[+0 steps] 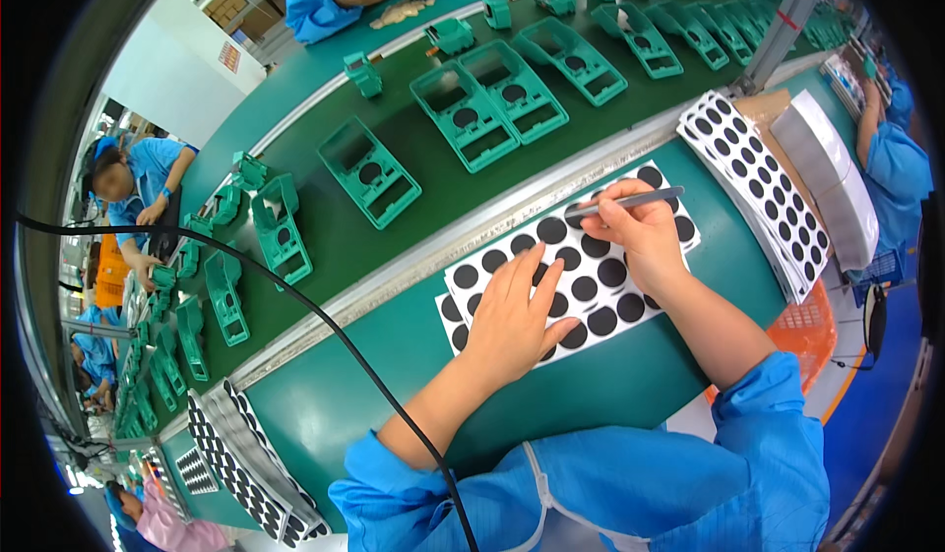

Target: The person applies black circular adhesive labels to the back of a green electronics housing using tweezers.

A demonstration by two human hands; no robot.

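A white sheet of round black stickers [591, 267] lies on the green bench in front of me. My left hand [512, 311] presses flat on the sheet's near left part, fingers spread. Over the sheet's far right part, my right hand [640, 232] pinches grey tweezers [630, 201], whose tip points left at a black sticker near the sheet's far edge.
A conveyor belt [413, 208] beyond the bench carries several green plastic frames [369, 170]. Stacks of sticker sheets lie at the right [758, 183] and lower left [246, 463]. A black cable [335, 331] crosses the bench. People in blue coats work around the line.
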